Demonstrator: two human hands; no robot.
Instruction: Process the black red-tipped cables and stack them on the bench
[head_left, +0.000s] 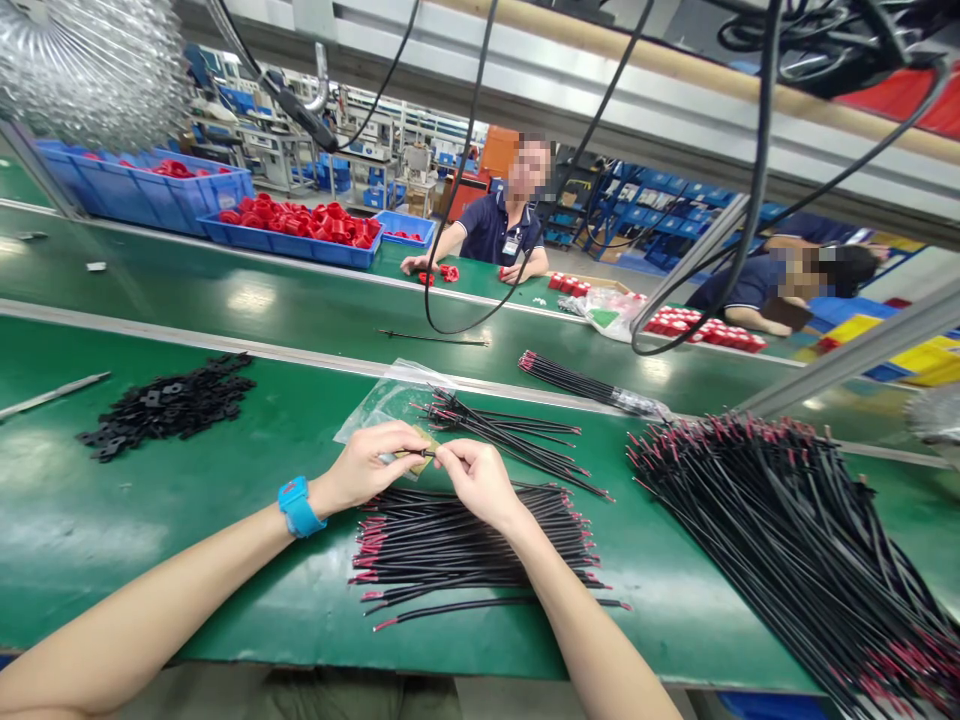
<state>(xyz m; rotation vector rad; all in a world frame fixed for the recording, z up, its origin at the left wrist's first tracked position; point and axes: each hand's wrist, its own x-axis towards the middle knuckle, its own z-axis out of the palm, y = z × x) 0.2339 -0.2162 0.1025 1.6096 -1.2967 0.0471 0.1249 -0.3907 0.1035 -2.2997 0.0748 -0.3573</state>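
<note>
My left hand, with a blue band on its wrist, is closed in a pinch on a small black piece. From the other side, my right hand pinches the same piece, the two sets of fingertips nearly meeting. Something small and yellowish shows behind the fingertips. A clear plastic bag lies just beyond my hands, next to a loose bundle of black cables. Below my hands, many black cables with red ends lie side by side on the green table.
A large heap of black cables covers the right side. Small black parts are piled at left. Blue trays of red parts stand across the table, near a seated person. Black cords hang in front.
</note>
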